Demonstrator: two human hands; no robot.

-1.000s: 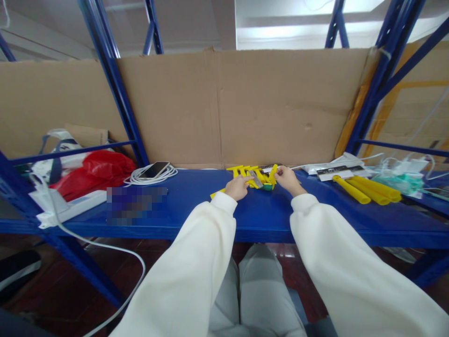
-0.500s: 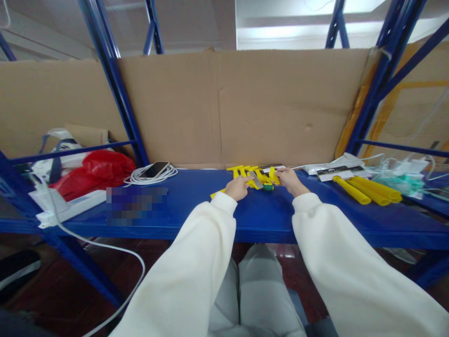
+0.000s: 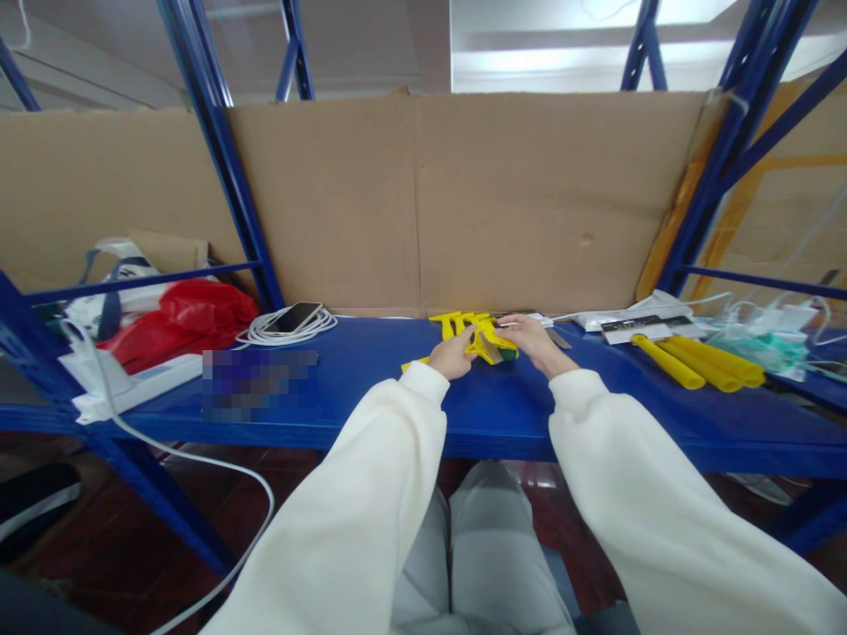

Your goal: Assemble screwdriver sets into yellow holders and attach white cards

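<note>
My only view comes from a camera on my head, facing forward and tilted down. It looks along my white sleeves (image 3: pixel 361 476) to my left hand (image 3: pixel 452 354) and right hand (image 3: pixel 531 339), well ahead over the blue shelf (image 3: pixel 374 353). It meets the cardboard panel (image 3: pixel 529 203) nearly square-on; my grey trousers (image 3: pixel 490 529) sit closest, below.

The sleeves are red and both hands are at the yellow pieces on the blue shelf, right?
Not quite: the sleeves are white, as the head view shows. The left hand and right hand are at the yellow pieces on the blue shelf.
</note>
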